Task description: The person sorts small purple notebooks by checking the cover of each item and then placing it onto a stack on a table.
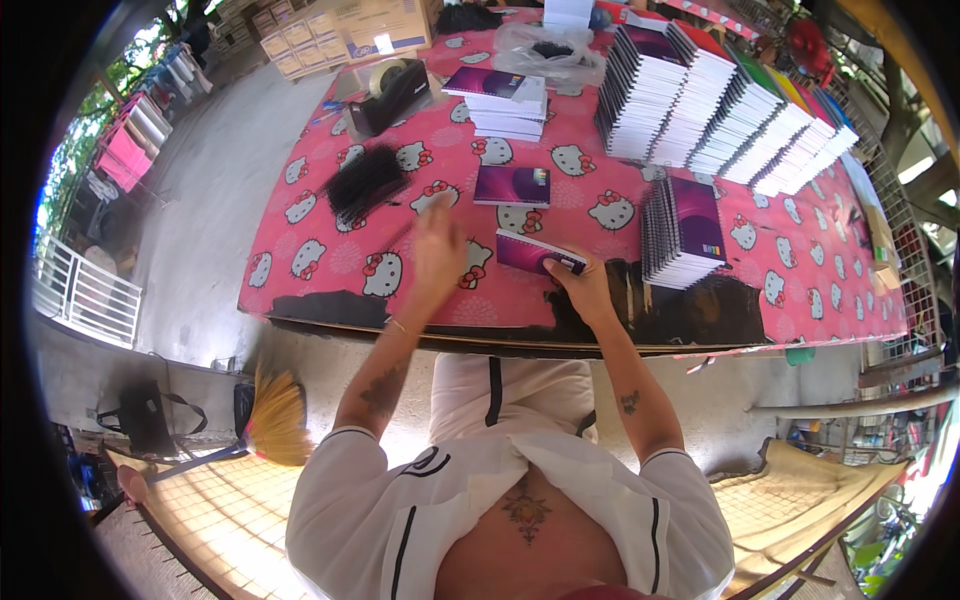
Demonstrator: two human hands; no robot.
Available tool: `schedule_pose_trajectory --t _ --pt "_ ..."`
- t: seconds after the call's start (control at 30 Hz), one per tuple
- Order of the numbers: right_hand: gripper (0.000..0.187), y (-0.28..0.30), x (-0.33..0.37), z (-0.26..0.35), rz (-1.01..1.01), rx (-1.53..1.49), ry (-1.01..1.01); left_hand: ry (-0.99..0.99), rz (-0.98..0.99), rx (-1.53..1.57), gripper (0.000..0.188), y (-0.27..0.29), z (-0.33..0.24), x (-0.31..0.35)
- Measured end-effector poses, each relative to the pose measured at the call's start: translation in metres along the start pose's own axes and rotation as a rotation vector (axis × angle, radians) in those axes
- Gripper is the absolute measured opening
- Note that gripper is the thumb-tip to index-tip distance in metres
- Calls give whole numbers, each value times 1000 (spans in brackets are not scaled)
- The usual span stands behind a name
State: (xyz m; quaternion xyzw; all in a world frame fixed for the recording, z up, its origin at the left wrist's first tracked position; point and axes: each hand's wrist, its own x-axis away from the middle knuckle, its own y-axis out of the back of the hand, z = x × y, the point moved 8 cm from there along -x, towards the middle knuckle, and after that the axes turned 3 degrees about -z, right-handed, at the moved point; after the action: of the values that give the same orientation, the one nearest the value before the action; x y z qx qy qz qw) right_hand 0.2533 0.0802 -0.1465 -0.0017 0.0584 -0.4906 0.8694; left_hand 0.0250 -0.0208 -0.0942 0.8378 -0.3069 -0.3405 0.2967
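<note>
My right hand (588, 288) grips a small purple-covered notebook (530, 252) at its right end, thumb on the cover, tilted above the near part of the table. To its left is my left hand (440, 250), smeared by motion, so its fingers and anything in them cannot be made out. Beyond that hand lies a pile of thin black binding coils (366, 186). Another purple notebook (512, 186) rests flat just past the one I hold. A stack of spiral-bound purple notebooks (684, 232) stands to the right of my right hand.
Tall stacks of notebooks (650, 100) with coloured covers fill the table's far right. A shorter pile of purple-topped books (506, 112), a black tape dispenser (390, 98) and a clear plastic bag (550, 55) sit farther back. The pink patterned cover (330, 225) is torn along the near edge.
</note>
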Motion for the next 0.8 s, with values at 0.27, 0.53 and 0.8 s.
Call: schedule_pose_trajectory --t 0.27,0.53,0.8 --pt "18 -5 -1 -4 -13 22 1 -374 -170 137 26 29 -7 9" --pt "19 -8 -1 -1 -3 3 3 -194 38 471 14 16 -18 21" --pt "19 -8 0 0 11 -28 -10 -166 269 372 18 8 -15 5"
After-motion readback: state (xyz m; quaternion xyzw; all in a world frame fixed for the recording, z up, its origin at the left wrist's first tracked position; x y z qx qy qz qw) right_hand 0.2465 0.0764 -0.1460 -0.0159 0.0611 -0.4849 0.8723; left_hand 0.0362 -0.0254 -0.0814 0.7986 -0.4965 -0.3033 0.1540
